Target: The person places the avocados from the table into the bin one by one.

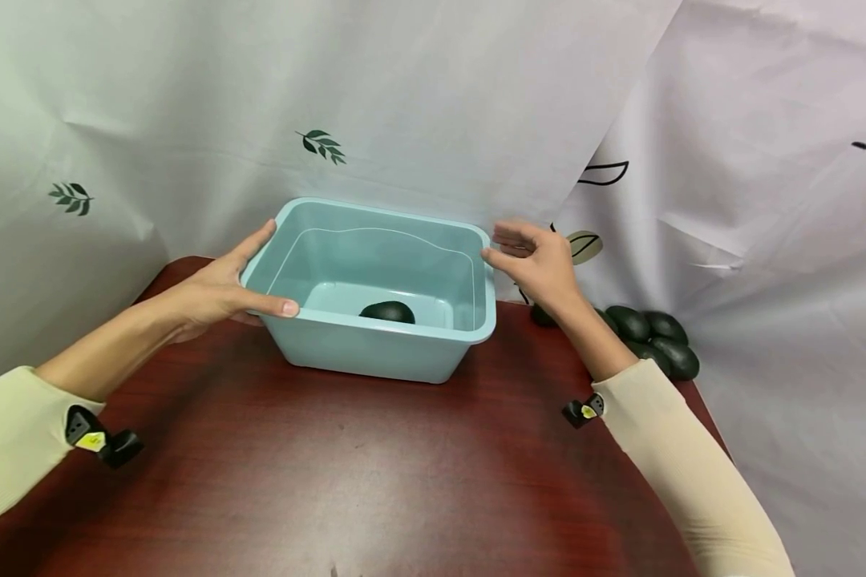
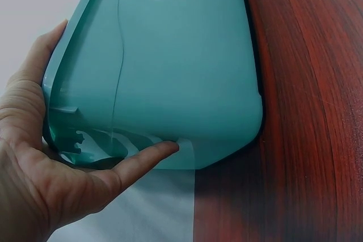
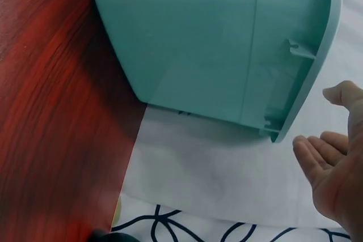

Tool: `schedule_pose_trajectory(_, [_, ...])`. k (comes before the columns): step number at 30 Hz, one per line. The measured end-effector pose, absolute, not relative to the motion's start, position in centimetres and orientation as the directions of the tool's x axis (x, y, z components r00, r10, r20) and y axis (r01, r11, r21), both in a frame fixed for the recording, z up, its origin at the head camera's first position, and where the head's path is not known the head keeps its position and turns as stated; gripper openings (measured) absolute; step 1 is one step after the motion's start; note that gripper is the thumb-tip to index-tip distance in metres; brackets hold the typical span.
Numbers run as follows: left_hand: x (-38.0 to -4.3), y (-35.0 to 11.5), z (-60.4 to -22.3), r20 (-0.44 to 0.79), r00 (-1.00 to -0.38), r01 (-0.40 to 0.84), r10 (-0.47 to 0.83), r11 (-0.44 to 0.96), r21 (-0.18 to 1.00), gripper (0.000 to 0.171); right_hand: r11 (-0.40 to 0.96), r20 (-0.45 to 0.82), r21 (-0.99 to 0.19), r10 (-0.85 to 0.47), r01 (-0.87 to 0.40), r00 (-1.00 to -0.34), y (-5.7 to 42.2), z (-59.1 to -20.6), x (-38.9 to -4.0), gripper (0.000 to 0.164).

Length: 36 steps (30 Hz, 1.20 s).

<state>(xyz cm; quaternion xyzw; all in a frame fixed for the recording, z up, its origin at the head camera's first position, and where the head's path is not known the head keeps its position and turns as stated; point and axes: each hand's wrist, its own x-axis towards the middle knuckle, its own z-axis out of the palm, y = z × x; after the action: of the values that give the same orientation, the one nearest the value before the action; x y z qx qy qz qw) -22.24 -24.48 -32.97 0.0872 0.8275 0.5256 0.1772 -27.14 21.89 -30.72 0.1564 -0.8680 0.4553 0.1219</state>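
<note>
Head view: creased, leaf-printed white cloth (image 1: 418,96) is hung behind a glossy red-brown wood-grain tabletop (image 1: 404,481). Rectangular blue-green plastic tub (image 1: 364,351), corners rounded, rim flared, is set near the far edge. Arms are extended to either side of it in cream knit sleeves (image 1: 693,465). Tub's left end is gripped by the left hand (image 1: 220,284), thumb laid on the near rim. Right hand (image 1: 544,260) is raised just beside the right rim, fingers loosely bent, nothing held. Dark oval avocados (image 1: 653,354) are heaped right, partly hidden by the forearm. Single smooth avocado (image 1: 388,312) is seated on the tub floor.
</note>
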Motion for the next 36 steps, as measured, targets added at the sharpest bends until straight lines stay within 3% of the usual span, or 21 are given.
schedule_pose_trajectory(36, [-22.2,-24.5,-33.0,-0.201,-0.923,-0.045,0.329,0.424,0.905,0.135,0.585,0.315,-0.75,-0.095,-0.309,-0.944,27.0,-32.9,-24.3,0.055])
